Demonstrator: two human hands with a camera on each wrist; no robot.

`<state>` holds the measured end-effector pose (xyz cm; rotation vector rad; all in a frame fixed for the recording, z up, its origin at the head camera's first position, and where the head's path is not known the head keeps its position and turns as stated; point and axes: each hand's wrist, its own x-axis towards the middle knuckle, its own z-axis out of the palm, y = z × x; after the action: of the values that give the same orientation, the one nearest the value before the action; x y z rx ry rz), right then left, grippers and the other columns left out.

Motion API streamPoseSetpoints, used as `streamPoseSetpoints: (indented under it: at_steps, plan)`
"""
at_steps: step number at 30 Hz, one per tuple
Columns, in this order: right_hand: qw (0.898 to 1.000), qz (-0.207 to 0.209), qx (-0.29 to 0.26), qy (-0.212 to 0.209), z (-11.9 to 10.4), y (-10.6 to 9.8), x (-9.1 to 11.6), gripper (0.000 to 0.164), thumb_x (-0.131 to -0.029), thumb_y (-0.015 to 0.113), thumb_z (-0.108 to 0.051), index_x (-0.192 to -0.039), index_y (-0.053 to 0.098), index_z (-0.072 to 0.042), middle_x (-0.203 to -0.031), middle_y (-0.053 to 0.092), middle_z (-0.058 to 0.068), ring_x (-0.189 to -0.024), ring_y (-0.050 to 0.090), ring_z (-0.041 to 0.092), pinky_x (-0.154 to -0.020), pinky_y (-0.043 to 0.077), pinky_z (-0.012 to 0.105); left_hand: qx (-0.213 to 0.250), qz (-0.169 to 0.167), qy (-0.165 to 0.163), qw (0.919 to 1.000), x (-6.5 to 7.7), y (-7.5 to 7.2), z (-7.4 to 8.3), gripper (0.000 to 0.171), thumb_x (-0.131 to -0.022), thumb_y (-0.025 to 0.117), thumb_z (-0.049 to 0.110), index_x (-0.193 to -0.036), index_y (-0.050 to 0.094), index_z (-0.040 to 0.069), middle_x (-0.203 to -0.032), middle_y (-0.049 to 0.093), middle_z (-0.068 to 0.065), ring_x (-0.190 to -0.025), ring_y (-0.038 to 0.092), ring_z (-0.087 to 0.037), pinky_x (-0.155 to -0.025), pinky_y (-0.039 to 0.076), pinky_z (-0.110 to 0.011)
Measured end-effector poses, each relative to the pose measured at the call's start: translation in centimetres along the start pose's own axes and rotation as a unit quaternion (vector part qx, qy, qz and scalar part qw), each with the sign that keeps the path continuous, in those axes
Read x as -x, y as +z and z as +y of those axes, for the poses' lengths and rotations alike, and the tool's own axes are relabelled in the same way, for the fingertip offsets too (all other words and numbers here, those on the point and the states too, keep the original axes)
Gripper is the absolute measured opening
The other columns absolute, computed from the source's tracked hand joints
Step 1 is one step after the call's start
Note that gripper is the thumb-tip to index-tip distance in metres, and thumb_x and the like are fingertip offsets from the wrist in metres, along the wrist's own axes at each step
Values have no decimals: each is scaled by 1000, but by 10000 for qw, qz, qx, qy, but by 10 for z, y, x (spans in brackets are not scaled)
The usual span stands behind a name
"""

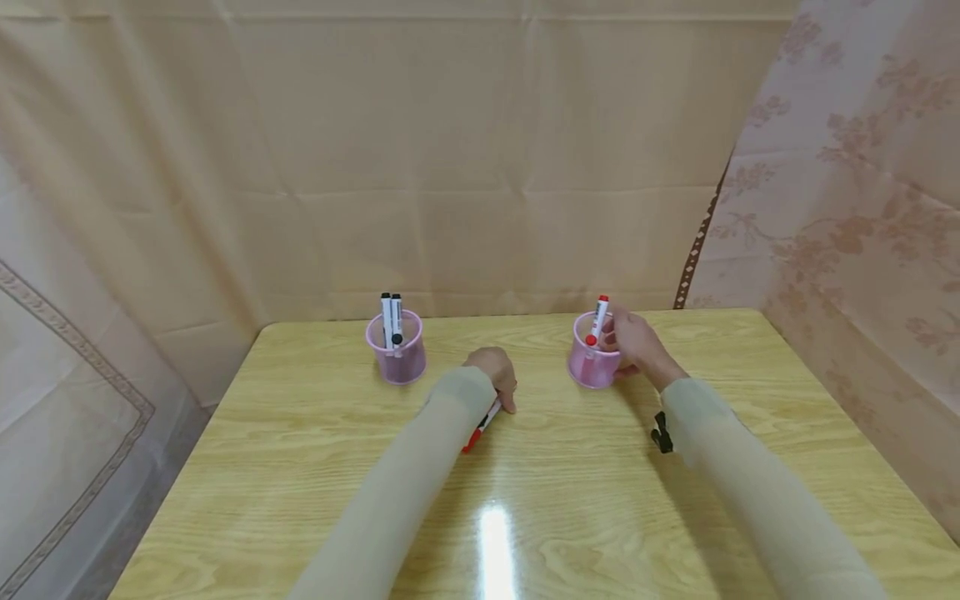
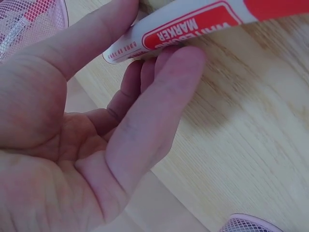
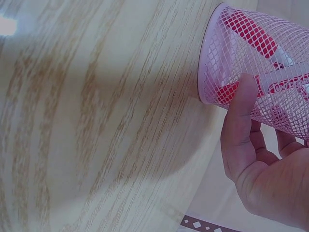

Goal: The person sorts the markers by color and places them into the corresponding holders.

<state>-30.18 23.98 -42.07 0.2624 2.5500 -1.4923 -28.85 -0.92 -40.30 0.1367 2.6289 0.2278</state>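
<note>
My left hand [image 1: 493,368] pinches a red whiteboard marker [image 2: 193,28] between thumb and fingers, low over the table between two pink mesh pen cups. The marker's red end points toward me. On the right, my right hand [image 1: 636,342] holds the right pen cup [image 1: 588,371] by its side, one digit lying along the outer mesh. Inside that cup stand red markers [image 3: 253,34], one of them with its end [image 1: 601,310] above the rim. The left pen cup [image 1: 402,367] stands apart from both hands and contains black markers [image 1: 386,317].
The wooden table [image 1: 337,467] runs to a beige curtain [image 1: 450,167] at the back. A floral cloth [image 1: 862,192] hangs along the right side. A small black object [image 1: 662,433] shows beside the right sleeve.
</note>
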Motion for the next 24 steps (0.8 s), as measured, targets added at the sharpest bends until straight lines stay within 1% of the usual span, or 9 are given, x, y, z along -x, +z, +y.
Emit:
streamPoseSetpoints:
  at_steps: [3,5,9,13,16,19,21,23,24]
  plan:
    - [10000,8,22,12,-1,1,0,71,-107,10,-51,-128,48,5,-128,51,27,-115,55,40,-70,61,48,-53,32,53,10000,3,-1,0,35,-75,92,29,-97,73,10,-109,65,-5,-87,55,-16,-81,56,-27]
    - [10000,20,55,16,-1,1,0,71,-107,10,-50,-128,48,5,-128,51,27,-115,54,40,-70,61,48,-71,47,49,10000,3,-1,1,36,-75,92,29,-95,71,8,-107,64,-7,-86,54,-16,-81,56,-27]
    - [10000,9,82,41,-2,2,0,71,-107,10,-49,-129,48,6,-128,52,27,-116,54,40,-70,61,47,-19,34,-13,10000,1,-1,2,32,-74,93,27,-86,69,8,-98,62,-7,-81,54,-17,-73,54,-26]
    - [10000,-9,44,69,-2,1,0,70,-108,10,-50,-130,47,6,-128,51,27,-116,53,40,-69,61,47,192,167,4,9997,1,1,0,31,-72,94,24,-80,68,9,-92,61,-7,-78,54,-18,-69,53,-26]
    - [10000,21,-12,73,-2,0,0,69,-108,12,-49,-129,47,6,-128,50,27,-116,53,40,-68,61,47,195,278,130,9993,1,2,-1,32,-71,94,23,-77,66,9,-87,59,-6,-76,53,-18,-67,52,-25]
    - [10000,17,-46,74,-2,0,0,68,-107,12,-49,-129,47,6,-127,50,26,-115,54,40,-68,61,47,3,218,374,9991,-1,4,-3,32,-73,93,24,-72,65,9,-78,57,-3,-67,51,-15,-58,47,-23]
    - [10000,2,-45,75,-2,1,-1,69,-107,12,-49,-129,47,6,-126,50,26,-114,54,39,-68,61,48,-33,145,564,9983,-2,6,-5,30,-74,92,23,-69,65,10,-72,58,-2,-60,50,-13,-51,43,-22]
    - [9999,-2,-58,83,-2,1,-1,69,-107,12,-49,-129,47,6,-127,50,26,-115,55,39,-69,61,48,140,28,714,9973,-4,7,-8,29,-76,91,20,-69,65,9,-68,59,-2,-54,52,-12,-46,42,-21]
    - [9999,-5,-70,89,-2,1,-1,68,-107,12,-49,-129,46,6,-127,50,26,-115,55,40,-70,61,49,293,-41,760,9967,-4,7,-10,27,-76,90,18,-70,66,8,-67,61,-3,-53,54,-13,-45,44,-21]
